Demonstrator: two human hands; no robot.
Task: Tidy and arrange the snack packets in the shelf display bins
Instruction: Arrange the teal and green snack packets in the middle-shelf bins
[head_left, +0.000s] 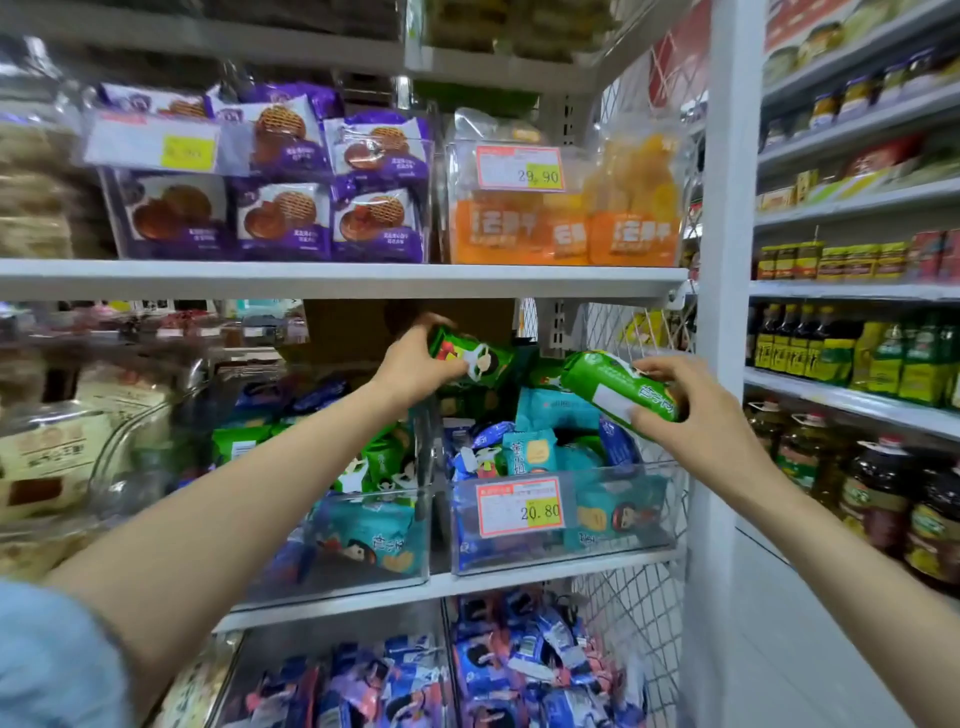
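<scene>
The left grip (415, 366) clasps the left green packet (470, 356) and the right grip (701, 415) the right green packet (608, 382), both held above the clear bin (662, 467). The packets look light, crinkly, slick and probably brittle inside, so hold them gently across the sides.

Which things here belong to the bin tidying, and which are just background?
Job: left hand, left green packet, right hand, right green packet, 20.80 bin, neighbouring bin.
Background: purple waffle packs, orange packs, oil bottles.
</scene>
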